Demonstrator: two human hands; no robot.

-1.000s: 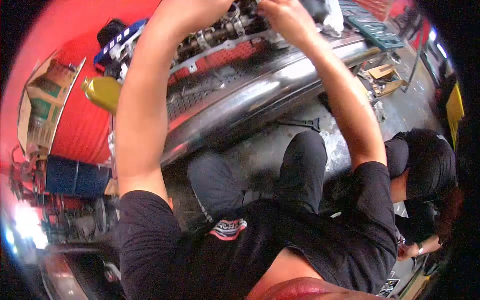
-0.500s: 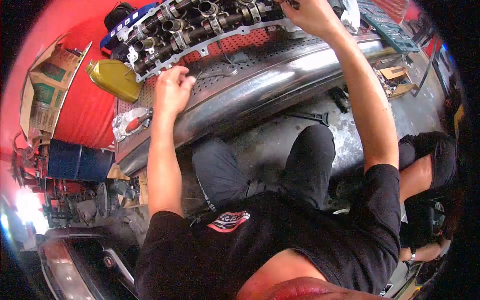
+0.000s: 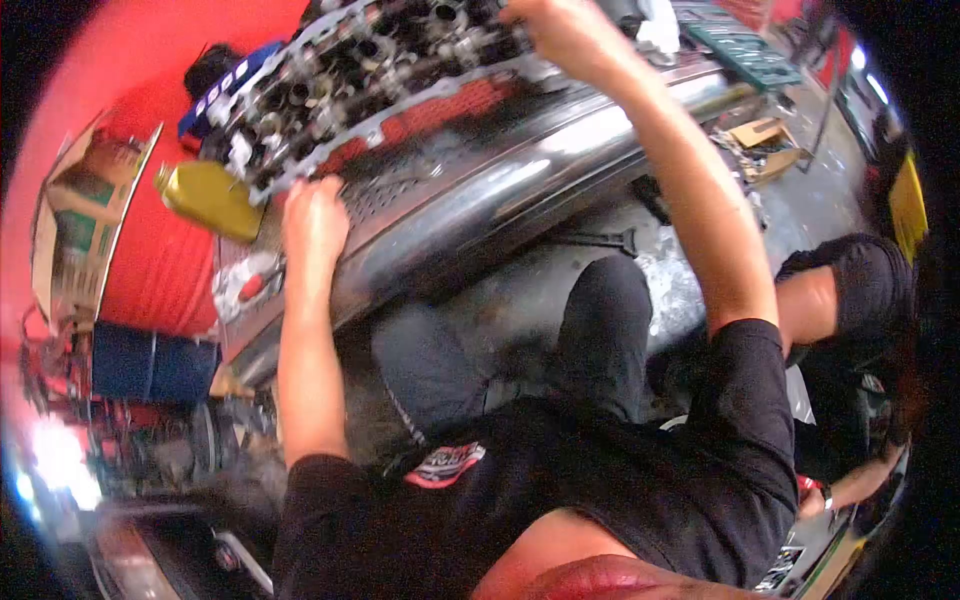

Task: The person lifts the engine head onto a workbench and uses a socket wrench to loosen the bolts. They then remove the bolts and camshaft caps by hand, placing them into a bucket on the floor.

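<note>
An engine cylinder head (image 3: 380,75) with camshafts and open round bores lies across the top of the view, on a perforated metal bench (image 3: 385,200). My left hand (image 3: 316,225) is closed at its near left edge, with the fingers curled against the flange. Over the right part of the head, my right hand (image 3: 565,40) has its fingers closed together at the camshaft side. Blur and the frame's top edge hide what those fingertips hold. A yellow-green oil jug (image 3: 210,200) stands left of the head.
A red-handled tool (image 3: 262,282) lies on a white rag (image 3: 228,290) at the bench's left end. A teal tool case (image 3: 740,45) is at the right. On the floor are an open cardboard box (image 3: 755,145) and a dark tool (image 3: 600,240). Another person's leg (image 3: 808,305) is close on my right.
The view has shifted and blurred. My left hand keeps its place at the head's edge, its thumb and fingers now more tightly curled. My right hand has moved slightly left over the head.
</note>
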